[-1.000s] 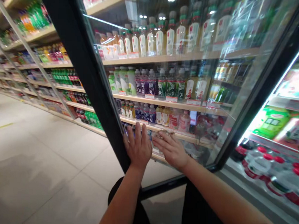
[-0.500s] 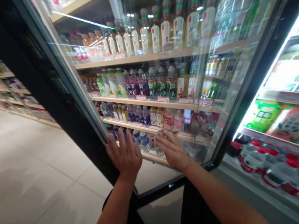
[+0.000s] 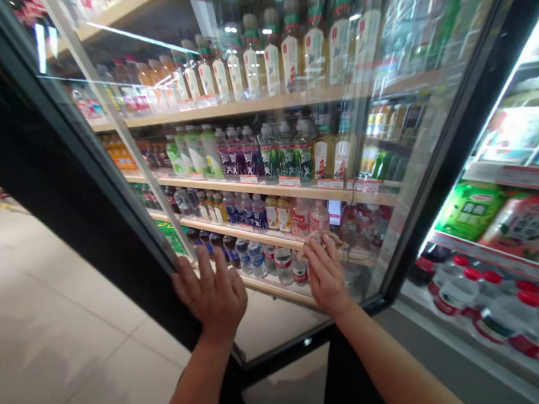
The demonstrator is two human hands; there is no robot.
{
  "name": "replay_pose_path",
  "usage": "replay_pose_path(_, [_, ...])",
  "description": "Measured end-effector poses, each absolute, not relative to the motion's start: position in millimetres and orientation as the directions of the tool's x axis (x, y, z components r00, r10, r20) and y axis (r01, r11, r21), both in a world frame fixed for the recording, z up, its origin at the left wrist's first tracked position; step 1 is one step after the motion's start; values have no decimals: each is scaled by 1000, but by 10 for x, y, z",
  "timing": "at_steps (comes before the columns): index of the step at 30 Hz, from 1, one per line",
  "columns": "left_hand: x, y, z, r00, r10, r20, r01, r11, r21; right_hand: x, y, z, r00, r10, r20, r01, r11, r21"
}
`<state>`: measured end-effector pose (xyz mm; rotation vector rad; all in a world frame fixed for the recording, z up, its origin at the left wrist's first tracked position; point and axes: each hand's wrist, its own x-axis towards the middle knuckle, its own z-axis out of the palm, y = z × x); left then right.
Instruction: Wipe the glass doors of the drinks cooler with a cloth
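A glass cooler door (image 3: 304, 59) with a black frame stands swung out in front of me. My left hand (image 3: 213, 295) lies flat with fingers spread on the door's lower left edge. My right hand (image 3: 325, 276) presses a small crumpled cloth (image 3: 324, 240) against the lower part of the glass, its fingers stretched over the cloth. Shelves of bottled drinks (image 3: 259, 63) show through and in the glass.
The open cooler at the right holds red-capped bottles (image 3: 481, 297) and green packs (image 3: 470, 209) on lit shelves. Pale tiled floor (image 3: 54, 335) spreads to the left. My dark trousers (image 3: 354, 387) are below the door's bottom corner.
The door has swung further left, its frame moving off the shelves behind. My left hand slid left and down along the edge. My right hand with the cloth moved right and turned upright.
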<state>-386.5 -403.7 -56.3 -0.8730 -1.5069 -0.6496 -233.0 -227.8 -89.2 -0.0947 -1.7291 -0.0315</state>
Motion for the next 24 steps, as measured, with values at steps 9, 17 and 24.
replay_pose_path(9, [-3863, -4035, -532, 31, 159, 987, 811, 573, -118, -2246, -1966, -838, 6, 200, 980, 194, 961, -198])
replay_pose_path(17, [-3870, -4042, -550, 6, 166, 986, 825, 556, -98, -2138, -1755, -1009, 67, 328, 942, 253, 908, -334])
replay_pose_path(24, [-3881, -4042, -553, -4, 172, 985, 821, 563, -94, -1986, -1558, -930, 205, 636, 744, 167, 726, -667])
